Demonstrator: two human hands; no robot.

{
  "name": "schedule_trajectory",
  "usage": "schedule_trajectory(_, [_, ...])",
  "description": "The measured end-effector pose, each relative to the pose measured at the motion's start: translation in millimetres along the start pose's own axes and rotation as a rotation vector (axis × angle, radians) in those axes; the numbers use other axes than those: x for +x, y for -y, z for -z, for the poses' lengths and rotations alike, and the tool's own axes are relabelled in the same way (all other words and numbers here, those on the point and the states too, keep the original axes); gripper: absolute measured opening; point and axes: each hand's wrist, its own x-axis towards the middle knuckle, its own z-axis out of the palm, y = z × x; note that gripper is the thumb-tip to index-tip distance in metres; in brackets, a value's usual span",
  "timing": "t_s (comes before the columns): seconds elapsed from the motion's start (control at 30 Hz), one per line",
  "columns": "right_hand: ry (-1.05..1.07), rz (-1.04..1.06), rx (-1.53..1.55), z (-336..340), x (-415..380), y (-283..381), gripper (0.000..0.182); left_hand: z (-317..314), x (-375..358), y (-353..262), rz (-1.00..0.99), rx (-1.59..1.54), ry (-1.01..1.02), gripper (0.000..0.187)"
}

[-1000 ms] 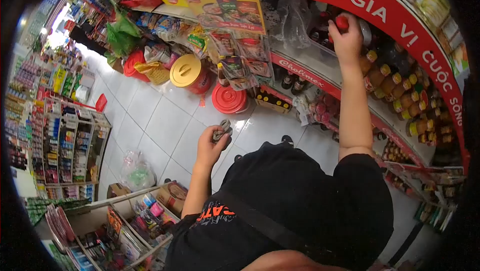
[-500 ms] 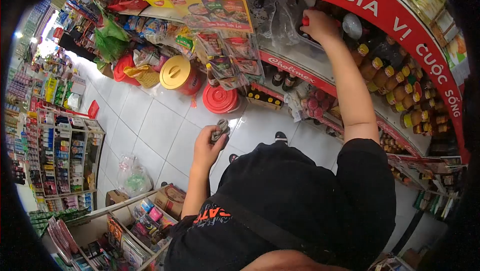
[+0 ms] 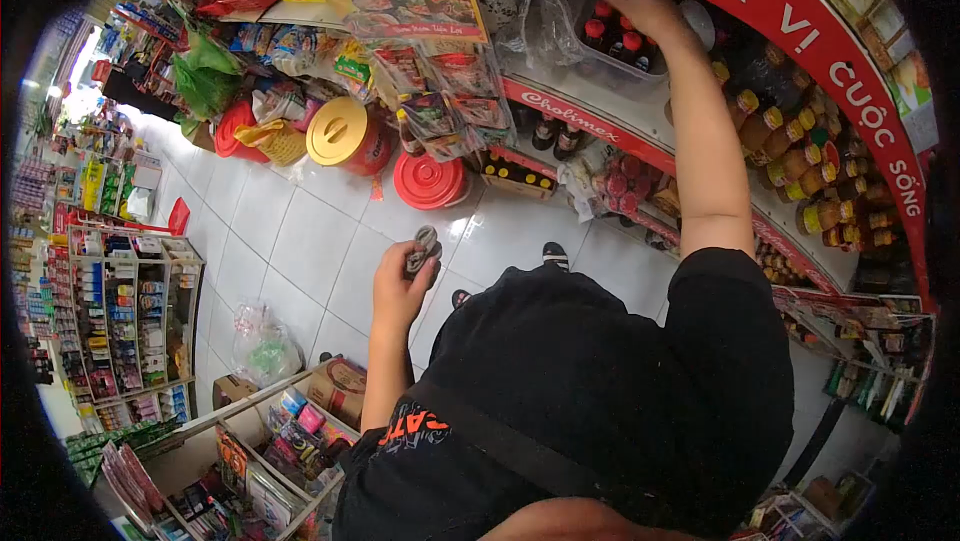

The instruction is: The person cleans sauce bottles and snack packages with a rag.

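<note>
My left hand [image 3: 400,286] is closed round a crumpled grey cloth [image 3: 424,249], held above the tiled floor. On the shelf, my right hand [image 3: 640,6] reaches over a clear plastic bin [image 3: 640,84]. Inside that bin stand several dark bottles with red caps [image 3: 630,43]. My right fingers are bent and apart above the caps, and no bottle shows in their grasp. Part of the bin's far side is hidden by the hand. Beside the bin lies a crumpled clear plastic bag [image 3: 550,16].
Jars with yellow lids [image 3: 790,156] line the shelf to the right. Hanging sachets [image 3: 440,91] are at the shelf's left end. A red-lidded tub [image 3: 430,181] and a gold-lidded bucket [image 3: 338,131] stand on the floor. A divided display case [image 3: 225,441] is at lower left.
My right hand has let go of a red cap and moved up, so several red-capped bottles now show in the bin. My left hand has shifted slightly left with the cloth.
</note>
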Motion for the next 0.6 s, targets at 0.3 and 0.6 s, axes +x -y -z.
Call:
schedule_trajectory(0.3, [0.063,-0.019,-0.397,-5.5,9.4,-15.6,0.03,-1.8,-4.2,-3.5,0.029,0.031,0.005,0.027])
schedule_trajectory(0.6, [0.073,-0.152,-0.363,-47.5,39.2,-34.6,0.035,-4.2,-5.7,-4.7,0.047,-0.076,0.017,0.025])
